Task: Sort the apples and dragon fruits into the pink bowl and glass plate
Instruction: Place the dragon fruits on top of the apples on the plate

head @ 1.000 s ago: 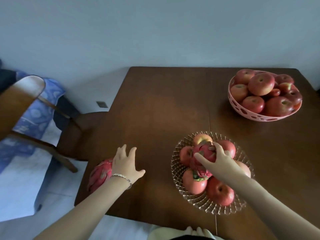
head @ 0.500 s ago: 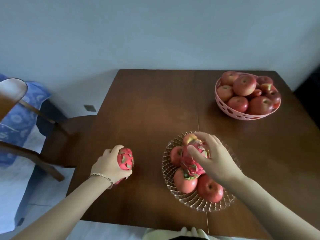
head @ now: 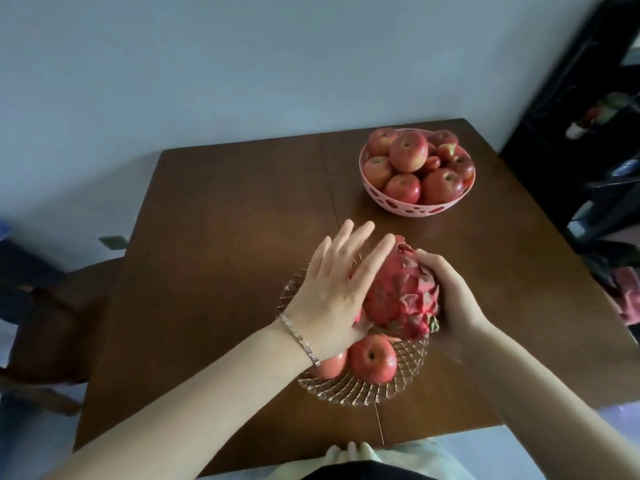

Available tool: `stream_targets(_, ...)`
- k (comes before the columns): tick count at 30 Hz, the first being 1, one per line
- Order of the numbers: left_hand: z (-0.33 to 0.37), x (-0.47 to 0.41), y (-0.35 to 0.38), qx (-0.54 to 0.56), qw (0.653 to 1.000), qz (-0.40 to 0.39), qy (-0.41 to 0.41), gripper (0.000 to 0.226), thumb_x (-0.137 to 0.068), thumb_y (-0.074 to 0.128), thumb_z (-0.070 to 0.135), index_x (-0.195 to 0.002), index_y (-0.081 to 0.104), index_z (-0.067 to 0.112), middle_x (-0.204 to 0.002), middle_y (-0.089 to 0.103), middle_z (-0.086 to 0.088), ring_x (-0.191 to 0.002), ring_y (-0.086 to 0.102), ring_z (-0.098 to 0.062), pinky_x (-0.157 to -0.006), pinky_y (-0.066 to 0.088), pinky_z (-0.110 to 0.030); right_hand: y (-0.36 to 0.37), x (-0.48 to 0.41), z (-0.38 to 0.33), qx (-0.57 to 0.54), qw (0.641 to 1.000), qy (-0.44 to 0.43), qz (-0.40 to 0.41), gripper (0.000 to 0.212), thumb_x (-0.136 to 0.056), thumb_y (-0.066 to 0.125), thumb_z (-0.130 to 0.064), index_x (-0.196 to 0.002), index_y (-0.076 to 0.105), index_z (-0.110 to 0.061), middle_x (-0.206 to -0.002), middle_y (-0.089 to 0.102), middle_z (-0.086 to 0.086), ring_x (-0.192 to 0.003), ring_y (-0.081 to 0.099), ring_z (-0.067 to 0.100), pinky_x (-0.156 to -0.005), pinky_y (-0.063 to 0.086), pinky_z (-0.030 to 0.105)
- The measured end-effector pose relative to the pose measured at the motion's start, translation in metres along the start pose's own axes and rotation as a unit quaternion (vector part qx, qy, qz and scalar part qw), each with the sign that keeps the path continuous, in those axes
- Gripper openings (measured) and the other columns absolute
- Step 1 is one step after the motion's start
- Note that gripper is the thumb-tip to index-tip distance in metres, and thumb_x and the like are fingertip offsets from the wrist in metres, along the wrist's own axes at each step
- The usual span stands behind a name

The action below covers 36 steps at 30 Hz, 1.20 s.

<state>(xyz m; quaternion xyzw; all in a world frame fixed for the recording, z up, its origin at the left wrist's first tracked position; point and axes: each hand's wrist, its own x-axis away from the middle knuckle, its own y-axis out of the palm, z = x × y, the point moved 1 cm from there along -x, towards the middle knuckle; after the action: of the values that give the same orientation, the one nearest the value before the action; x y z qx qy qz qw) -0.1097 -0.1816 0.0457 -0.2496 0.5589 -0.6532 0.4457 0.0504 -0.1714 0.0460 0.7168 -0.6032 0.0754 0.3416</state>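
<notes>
Risk: right hand (head: 453, 299) grips dragon fruit (head: 401, 292) above the plate (head: 363, 393), left hand (head: 336, 289) spread flat against it; apples (head: 372, 358) beneath could roll off.

Both hands (head: 337, 292) on dragon fruit (head: 400, 292) over glass plate (head: 360, 393) w/ apples (head: 372, 358).

Dragon fruit (head: 398, 292): lying above glass plate (head: 363, 393), gripped.
Apples (head: 372, 358): sitting on plate.
Pink bowl (head: 412, 206): brimming with apples.
</notes>
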Motion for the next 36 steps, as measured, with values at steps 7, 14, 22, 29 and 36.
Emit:
stream_targets(7,-0.027,0.013,0.059,0.055,0.953,-0.180,-0.239,0.088,-0.073,0.060,0.064,-0.144,0.011,0.045,-0.158,-0.001,0.001,-0.146,0.010,-0.032,-0.116,0.020,-0.047,-0.029,-0.008,0.022,0.297,0.926,-0.107,0.209,0.055,-0.074,0.070,-0.036,-0.125,0.052,-0.029,-0.097,0.057,-0.014,-0.095,0.057,0.013,-0.079,0.046,0.025)
stream_targets(14,-0.036,0.025,0.065,0.258,0.921,-0.069,-0.283,0.083,-0.067,0.080,0.031,-0.138,0.037,0.037,-0.148,0.027,0.002,-0.135,0.033,-0.018,-0.104,0.035,-0.023,-0.008,-0.033,0.046,0.437,0.875,-0.064,0.197,0.063,-0.076,0.058,-0.049,-0.134,0.036,-0.041,-0.125,0.047,0.003,-0.112,0.053,0.025,-0.094,0.048,0.039)
stream_targets(22,-0.040,0.033,0.067,0.319,0.897,-0.002,-0.306,0.079,-0.062,0.085,0.020,-0.130,0.045,0.031,-0.131,0.044,0.007,-0.122,0.044,-0.011,-0.095,0.037,-0.014,-0.019,-0.032,0.045,0.519,0.842,-0.013,0.148,0.070,-0.077,0.053,-0.062,-0.139,0.024,-0.047,-0.133,0.036,0.006,-0.130,0.024,0.028,-0.101,0.037,0.042)
stream_targets(29,-0.048,0.040,0.067,0.349,0.879,-0.021,-0.324,0.079,-0.063,0.084,0.023,-0.126,0.041,0.040,-0.132,0.046,0.008,-0.120,0.049,-0.012,-0.095,0.046,-0.020,-0.011,-0.045,0.042,0.566,0.815,-0.002,0.127,0.073,-0.077,0.051,-0.066,-0.139,0.024,-0.041,-0.139,0.031,0.010,-0.133,0.021,0.031,-0.105,0.032,0.048)
stream_targets(36,-0.057,0.037,0.060,0.400,0.846,-0.066,-0.345,0.080,-0.074,0.066,0.053,-0.139,0.019,0.049,-0.156,0.011,0.004,-0.145,0.016,-0.019,-0.115,0.027,-0.044,-0.041,-0.046,0.028,0.342,0.934,-0.010,0.105,0.105,-0.048,0.049,-0.082,-0.141,0.025,-0.039,-0.150,0.025,0.009,-0.136,0.030,0.027,-0.111,0.029,0.051)
